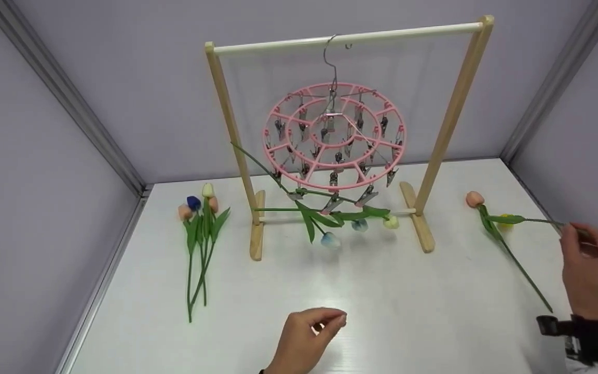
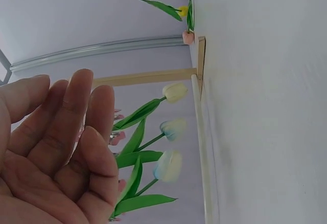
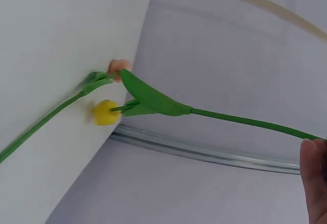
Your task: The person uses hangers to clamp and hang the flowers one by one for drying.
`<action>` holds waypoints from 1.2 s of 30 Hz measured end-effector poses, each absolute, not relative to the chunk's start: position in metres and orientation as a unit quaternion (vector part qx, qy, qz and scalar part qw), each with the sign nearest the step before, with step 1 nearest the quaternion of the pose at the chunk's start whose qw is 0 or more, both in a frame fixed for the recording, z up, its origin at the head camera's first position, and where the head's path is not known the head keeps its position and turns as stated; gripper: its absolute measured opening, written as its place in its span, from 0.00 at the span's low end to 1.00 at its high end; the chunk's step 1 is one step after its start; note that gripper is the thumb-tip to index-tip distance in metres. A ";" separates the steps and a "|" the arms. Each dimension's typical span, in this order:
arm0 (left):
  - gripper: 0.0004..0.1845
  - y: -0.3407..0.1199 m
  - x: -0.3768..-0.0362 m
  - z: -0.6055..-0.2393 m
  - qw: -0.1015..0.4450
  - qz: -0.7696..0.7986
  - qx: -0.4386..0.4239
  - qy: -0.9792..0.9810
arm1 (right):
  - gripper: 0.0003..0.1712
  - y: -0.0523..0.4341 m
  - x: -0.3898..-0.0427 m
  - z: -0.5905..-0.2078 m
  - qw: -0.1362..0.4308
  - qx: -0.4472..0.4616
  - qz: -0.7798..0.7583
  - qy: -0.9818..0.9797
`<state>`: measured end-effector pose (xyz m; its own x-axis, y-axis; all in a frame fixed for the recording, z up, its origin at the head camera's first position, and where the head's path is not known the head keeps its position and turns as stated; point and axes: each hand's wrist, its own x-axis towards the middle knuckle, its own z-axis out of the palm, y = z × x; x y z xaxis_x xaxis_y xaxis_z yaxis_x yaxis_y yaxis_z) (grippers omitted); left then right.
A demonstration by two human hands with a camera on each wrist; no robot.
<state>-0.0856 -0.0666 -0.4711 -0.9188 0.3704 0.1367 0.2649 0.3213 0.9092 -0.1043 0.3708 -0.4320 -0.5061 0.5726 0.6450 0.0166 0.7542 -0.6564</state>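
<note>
**Yellow tulip pinched by the stem end**

The left hand (image 1: 307, 337) hovers low over the table (image 1: 382, 301), fingers loosely curled and a little apart, holding nothing; in the left wrist view the fingertips (image 2: 82, 81) lie relaxed, with the clipped tulips (image 2: 168, 147) beyond them. The right hand (image 1: 589, 275) pinches the far end of a thin green stem (image 3: 245, 121) between thumb and fingertips; only one fingertip (image 3: 314, 178) shows in the right wrist view, so how tight the pinch is I cannot tell. The yellow tulip (image 3: 104, 112) sits at the other end of that stem, well away from the fingers, its head just off or barely on the table, beside the pink tulip (image 1: 474, 199) that lies flat with its stem running back toward the right hand.

It looks artificial and light; the stem likely springs and droops under the head, so a hold at the tip lets the bloom swing; a grip nearer the leaf (image 3: 153, 101) would steady it. The leaf and petals seem soft, the stem smooth and possibly slippery.

Farther out stands the wooden rack (image 1: 226, 114) with the pink clip hanger (image 1: 333, 135); a loose bunch (image 1: 200, 218) lies beyond the left fingers.
</note>
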 end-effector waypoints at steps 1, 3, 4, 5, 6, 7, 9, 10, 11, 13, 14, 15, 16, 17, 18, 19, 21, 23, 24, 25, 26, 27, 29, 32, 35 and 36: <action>0.10 -0.068 -0.087 -0.470 0.046 0.548 0.201 0.811 | 0.18 0.364 -0.102 -0.427 0.473 -0.172 0.302 -0.810; 0.09 -0.070 -0.089 -0.469 0.041 0.546 0.209 0.810 | 0.17 0.352 -0.098 -0.418 0.493 -0.154 0.301 -0.802; 0.09 -0.071 -0.090 -0.468 0.040 0.545 0.213 0.810 | 0.16 0.345 -0.096 -0.414 0.499 -0.148 0.300 -0.799; 0.09 -0.073 -0.091 -0.467 0.040 0.544 0.217 0.810 | 0.15 0.339 -0.094 -0.411 0.505 -0.143 0.302 -0.796; 0.09 -0.074 -0.093 -0.466 0.040 0.541 0.221 0.810 | 0.14 0.333 -0.092 -0.407 0.509 -0.137 0.301 -0.795; 0.09 -0.074 -0.093 -0.465 0.041 0.540 0.225 0.810 | 0.13 0.328 -0.090 -0.403 0.513 -0.129 0.298 -0.795; 0.09 -0.075 -0.095 -0.463 0.044 0.539 0.232 0.809 | 0.11 0.319 -0.087 -0.395 0.523 -0.103 0.299 -0.792; 0.10 -0.075 -0.096 -0.462 0.045 0.538 0.236 0.808 | 0.09 0.314 -0.086 -0.391 0.526 -0.089 0.305 -0.789; 0.10 -0.075 -0.097 -0.461 0.047 0.538 0.241 0.806 | 0.09 0.310 -0.084 -0.387 0.530 -0.075 0.313 -0.785; 0.10 -0.074 -0.099 -0.458 0.049 0.538 0.250 0.803 | 0.08 0.300 -0.081 -0.380 0.533 -0.047 0.321 -0.781; 0.10 -0.073 -0.100 -0.457 0.049 0.539 0.255 0.801 | 0.08 0.295 -0.080 -0.375 0.536 -0.031 0.333 -0.775; 0.10 -0.073 -0.100 -0.455 0.049 0.539 0.260 0.799 | 0.08 0.289 -0.078 -0.371 0.538 -0.017 0.347 -0.768; 0.10 -0.072 -0.101 -0.453 0.048 0.540 0.265 0.798 | 0.08 0.282 -0.077 -0.366 0.541 -0.005 0.360 -0.761; 0.10 -0.071 -0.102 -0.451 0.046 0.541 0.270 0.795 | 0.07 0.276 -0.076 -0.360 0.544 0.012 0.382 -0.747; 0.10 -0.071 -0.102 -0.448 0.044 0.542 0.275 0.793 | 0.07 0.269 -0.075 -0.355 0.544 0.025 0.399 -0.738; 0.10 -0.070 -0.103 -0.446 0.041 0.542 0.279 0.791 | 0.06 0.262 -0.074 -0.350 0.543 0.041 0.417 -0.728; 0.10 -0.067 -0.105 -0.442 0.038 0.543 0.290 0.787 | 0.06 0.248 -0.072 -0.343 0.536 0.072 0.457 -0.706; 0.10 -0.062 -0.107 -0.438 0.035 0.543 0.299 0.784 | 0.06 0.240 -0.072 -0.339 0.521 0.094 0.471 -0.706; 0.10 -0.059 -0.107 -0.436 0.035 0.542 0.305 0.783 | 0.06 0.236 -0.072 -0.338 0.512 0.103 0.469 -0.712; 0.11 -0.056 -0.108 -0.434 0.034 0.541 0.311 0.781 | 0.07 0.233 -0.073 -0.338 0.502 0.112 0.466 -0.720; 0.11 -0.053 -0.109 -0.432 0.034 0.540 0.317 0.779 | 0.07 0.230 -0.074 -0.338 0.493 0.121 0.464 -0.726; 0.11 -0.050 -0.111 -0.430 0.034 0.539 0.321 0.778 | 0.07 0.227 -0.075 -0.337 0.485 0.130 0.457 -0.734; 0.12 -0.048 -0.115 -0.426 0.035 0.538 0.331 0.774 | 0.08 0.215 -0.078 -0.336 0.473 0.144 0.451 -0.743; 0.13 -0.045 -0.123 -0.422 0.032 0.539 0.341 0.769 | 0.10 0.196 -0.080 -0.331 0.457 0.161 0.445 -0.753; 0.13 -0.043 -0.132 -0.418 0.023 0.543 0.350 0.763 | 0.12 0.176 -0.082 -0.323 0.438 0.179 0.440 -0.763; 0.13 -0.041 -0.135 -0.416 0.019 0.545 0.353 0.761 | 0.13 0.170 -0.083 -0.320 0.429 0.189 0.441 -0.765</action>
